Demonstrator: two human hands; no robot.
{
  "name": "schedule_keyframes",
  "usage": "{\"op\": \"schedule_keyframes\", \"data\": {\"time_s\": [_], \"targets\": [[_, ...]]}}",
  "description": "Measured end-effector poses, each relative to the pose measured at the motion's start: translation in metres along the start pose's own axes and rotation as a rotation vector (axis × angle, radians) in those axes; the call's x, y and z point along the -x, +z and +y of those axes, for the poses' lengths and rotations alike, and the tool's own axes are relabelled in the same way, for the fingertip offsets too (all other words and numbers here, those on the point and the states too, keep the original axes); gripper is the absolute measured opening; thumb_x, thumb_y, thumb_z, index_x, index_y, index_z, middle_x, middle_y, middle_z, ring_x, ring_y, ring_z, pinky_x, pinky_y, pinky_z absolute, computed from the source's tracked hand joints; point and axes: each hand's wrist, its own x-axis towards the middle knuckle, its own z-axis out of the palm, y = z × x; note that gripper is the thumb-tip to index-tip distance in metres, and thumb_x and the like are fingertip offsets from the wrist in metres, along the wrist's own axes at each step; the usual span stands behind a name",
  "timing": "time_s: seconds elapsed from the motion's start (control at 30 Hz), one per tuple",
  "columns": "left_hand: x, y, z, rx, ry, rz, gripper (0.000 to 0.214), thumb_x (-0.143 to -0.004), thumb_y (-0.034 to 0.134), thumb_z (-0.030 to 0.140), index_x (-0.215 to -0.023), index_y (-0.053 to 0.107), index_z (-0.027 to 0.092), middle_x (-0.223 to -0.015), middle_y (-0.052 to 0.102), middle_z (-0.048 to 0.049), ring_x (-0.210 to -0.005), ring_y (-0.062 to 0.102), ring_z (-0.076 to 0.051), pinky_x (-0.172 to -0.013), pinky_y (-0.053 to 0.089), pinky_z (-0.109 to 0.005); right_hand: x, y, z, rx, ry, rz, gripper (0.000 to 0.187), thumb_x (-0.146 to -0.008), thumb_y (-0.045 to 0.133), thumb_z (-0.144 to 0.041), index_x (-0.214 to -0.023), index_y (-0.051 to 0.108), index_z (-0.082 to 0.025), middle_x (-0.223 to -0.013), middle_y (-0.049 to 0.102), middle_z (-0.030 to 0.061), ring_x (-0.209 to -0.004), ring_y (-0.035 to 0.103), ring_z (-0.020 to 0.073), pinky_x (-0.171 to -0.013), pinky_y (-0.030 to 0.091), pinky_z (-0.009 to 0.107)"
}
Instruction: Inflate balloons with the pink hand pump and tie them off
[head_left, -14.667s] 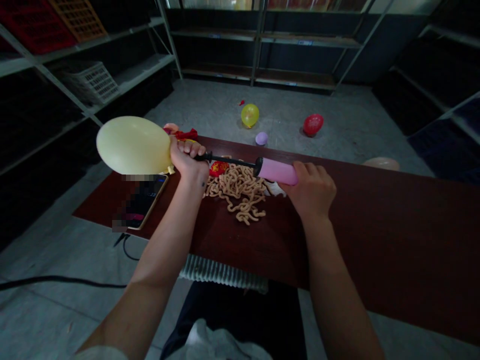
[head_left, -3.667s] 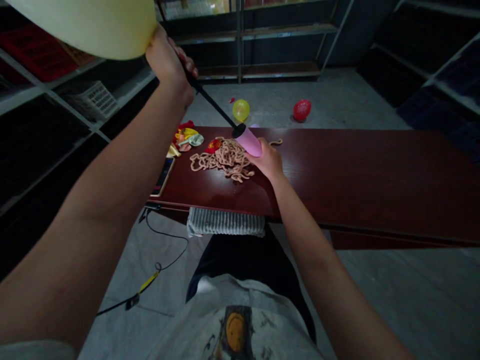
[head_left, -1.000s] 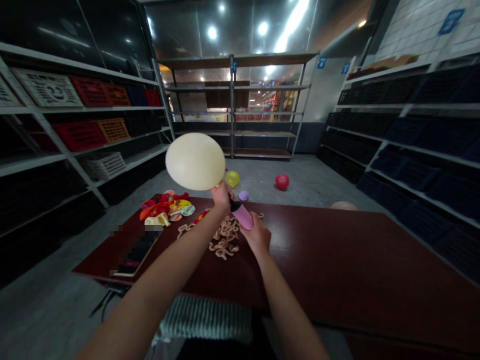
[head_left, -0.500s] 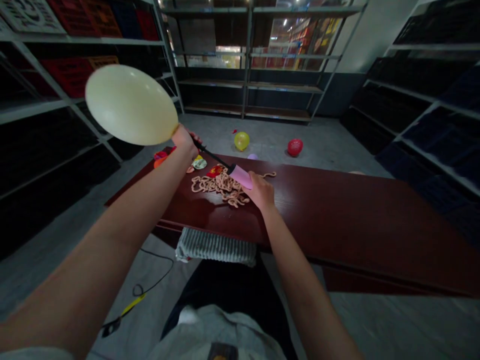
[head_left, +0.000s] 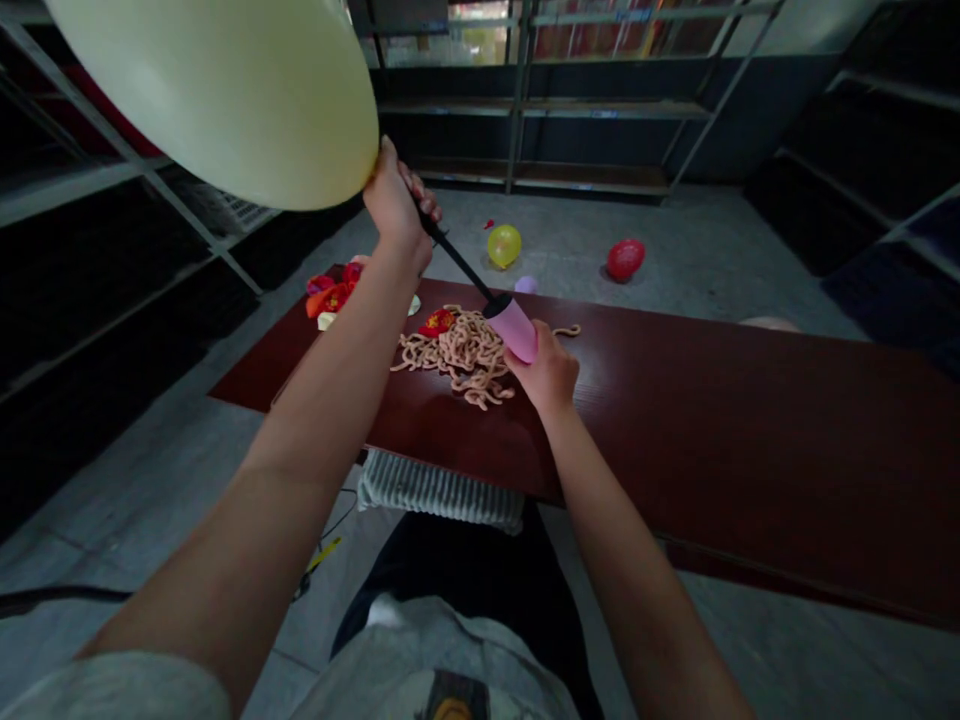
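Observation:
A large pale yellow balloon (head_left: 247,100) fills the upper left, partly cut off by the top edge. My left hand (head_left: 401,205) is closed at the balloon's neck, around the black end of a balloon pump; the nozzle itself is hidden in the fingers. The pump's pink barrel (head_left: 514,328) is gripped in my right hand (head_left: 547,372), with a black rod (head_left: 469,270) showing between the two hands. Below the pump, a heap of beige, twisted rope-like pieces (head_left: 469,350) lies on the dark red table (head_left: 720,430), with a red patterned balloon (head_left: 437,322) on it.
Uninflated balloons (head_left: 330,297) in several colours lie at the table's left end. On the floor beyond are a yellow balloon (head_left: 504,246), a red balloon (head_left: 625,260) and a purple one (head_left: 526,285). Metal shelves (head_left: 517,100) stand behind. A ribbed grey cushion (head_left: 442,490) sits at the near table edge.
The yellow balloon looks larger and nearer, and has risen partly out of view. Both hands have shifted right in the picture, the left also upward. My view has tilted downward.

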Motion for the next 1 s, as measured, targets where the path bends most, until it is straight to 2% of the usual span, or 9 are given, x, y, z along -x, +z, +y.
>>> {"op": "schedule_keyframes", "data": {"time_s": [0.2,0.27,0.33,0.47,0.6,0.77,0.87,1.0], "targets": [[0.025,-0.009,-0.075,-0.018,-0.11,-0.018,0.054,-0.097,0.058,0.042,-0.055,0.03,0.021,-0.043,0.026,0.0061,-0.032,0.024,-0.008,-0.036,0.018,-0.024,-0.004,-0.004,-0.002,0.025,0.091,0.005,0.048,-0.08,0.065,-0.044,-0.121,0.059,-0.019,-0.101,0.073,0.0081,-0.085,0.069,0.0258,-0.067,0.045,0.031],[0.037,-0.011,-0.093,-0.053,-0.087,-0.039,0.054,-0.1,0.052,0.039,-0.054,0.029,0.02,-0.042,0.025,0.0059,-0.03,0.025,-0.007,-0.035,0.019,-0.022,-0.004,-0.005,-0.002,0.037,0.119,0.008,0.048,-0.081,0.064,-0.045,-0.121,0.058,-0.019,-0.101,0.073,0.0086,-0.084,0.068,0.0257,-0.066,0.044,0.031],[0.046,-0.014,-0.102,-0.036,-0.072,-0.031,0.054,-0.101,0.051,0.038,-0.055,0.029,0.02,-0.043,0.024,0.0064,-0.03,0.025,-0.006,-0.035,0.02,-0.021,-0.004,-0.006,-0.001,0.046,0.133,0.017,0.047,-0.082,0.063,-0.046,-0.121,0.058,-0.021,-0.102,0.072,0.0083,-0.084,0.068,0.0254,-0.067,0.043,0.031],[0.047,-0.027,-0.097,0.033,-0.064,0.039,0.052,-0.1,0.052,0.035,-0.056,0.028,0.02,-0.042,0.024,0.0078,-0.028,0.025,-0.006,-0.033,0.021,-0.021,-0.002,-0.006,0.0,0.068,0.063,-0.018,0.047,-0.081,0.064,-0.045,-0.121,0.058,-0.022,-0.102,0.072,0.0074,-0.087,0.067,0.0246,-0.068,0.042,0.03],[0.042,-0.055,-0.083,0.048,-0.12,0.116,0.052,-0.103,0.042,0.028,-0.055,0.026,0.02,-0.038,0.025,0.0072,-0.027,0.024,-0.008,-0.032,0.019,-0.022,0.003,-0.008,-0.003,0.136,-0.056,-0.092,0.046,-0.084,0.061,-0.045,-0.124,0.057,-0.022,-0.103,0.071,0.0077,-0.087,0.066,0.0238,-0.068,0.039,0.03],[0.045,-0.088,-0.075,0.124,-0.186,0.124,0.055,-0.102,0.047,0.042,-0.055,0.027,0.02,-0.04,0.027,0.0071,-0.029,0.026,-0.007,-0.033,0.022,-0.021,0.009,-0.019,-0.011,0.236,-0.198,-0.211,0.047,-0.089,0.056,-0.047,-0.128,0.055,-0.02,-0.103,0.071,0.0093,-0.087,0.065,0.0237,-0.067,0.037,0.031],[0.043,-0.098,-0.072,0.155,-0.213,0.124,0.058,-0.099,0.049,0.051,-0.055,0.027,0.019,-0.04,0.026,0.0073,-0.03,0.026,-0.007,-0.033,0.023,-0.021,0.01,-0.027,-0.014,0.297,-0.212,-0.275,0.051,-0.09,0.054,-0.05,-0.131,0.052,-0.019,-0.106,0.071,0.0106,-0.087,0.065,0.0239,-0.066,0.036,0.031],[0.03,-0.107,-0.068,0.213,-0.271,0.111,0.059,-0.102,0.042,0.047,-0.053,0.026,0.019,-0.041,0.026,0.0061,-0.031,0.025,-0.007,-0.034,0.023,-0.022,0.011,-0.04,-0.005,0.369,-0.217,-0.355,0.051,-0.093,0.049,-0.054,-0.132,0.051,-0.021,-0.111,0.07,0.0107,-0.087,0.064,0.0229,-0.067,0.037,0.03]]}}
